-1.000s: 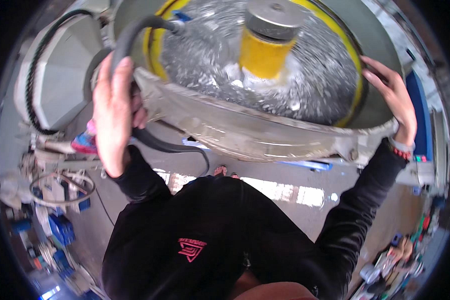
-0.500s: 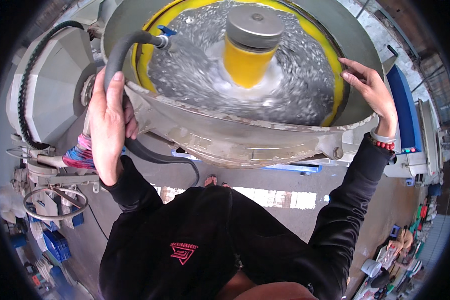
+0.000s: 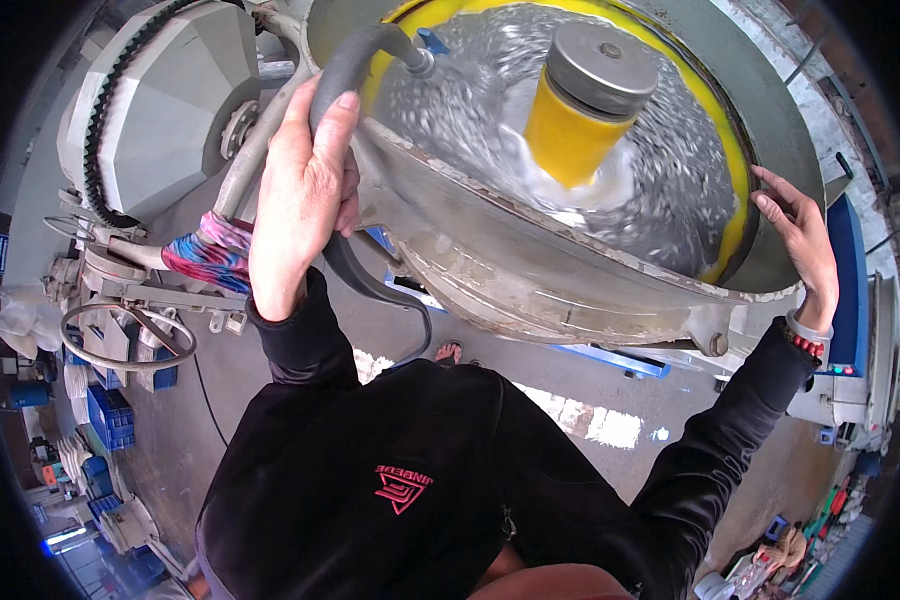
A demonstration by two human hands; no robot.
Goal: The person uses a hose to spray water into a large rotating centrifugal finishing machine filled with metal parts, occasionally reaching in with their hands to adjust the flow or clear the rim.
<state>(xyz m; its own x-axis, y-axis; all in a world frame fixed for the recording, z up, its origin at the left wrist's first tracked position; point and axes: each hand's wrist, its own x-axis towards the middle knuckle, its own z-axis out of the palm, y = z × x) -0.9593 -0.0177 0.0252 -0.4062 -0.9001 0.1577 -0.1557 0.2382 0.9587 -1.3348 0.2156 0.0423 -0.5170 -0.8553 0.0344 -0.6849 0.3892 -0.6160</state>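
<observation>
My left hand (image 3: 305,190) is closed around a thick dark rubber hose (image 3: 348,70), by the near left side of a large round tumbling bowl. The hose arches over the grey outer rim (image 3: 560,248) and ends in a metal nozzle with a blue valve lever (image 3: 433,42), over the contents. Inside the yellow lining (image 3: 732,175), small silvery pieces (image 3: 475,85) in liquid are blurred by motion around a yellow centre post (image 3: 575,135) with a metal cap (image 3: 603,70). My right hand (image 3: 802,240) is open, fingertips at the lining's right edge; whether they touch it I cannot tell.
At the left stands a grey faceted barrel (image 3: 170,110) with a toothed belt. Below it are a handwheel (image 3: 130,338), a pipe wrapped in colourful cloth (image 3: 210,255) and blue crates (image 3: 112,415). A blue panel (image 3: 847,290) rises at the right.
The whole view has shifted, so the bowl and both hands appear farther right and slightly lower. My left hand still holds the hose, and the right remains by the bowl's edge.
</observation>
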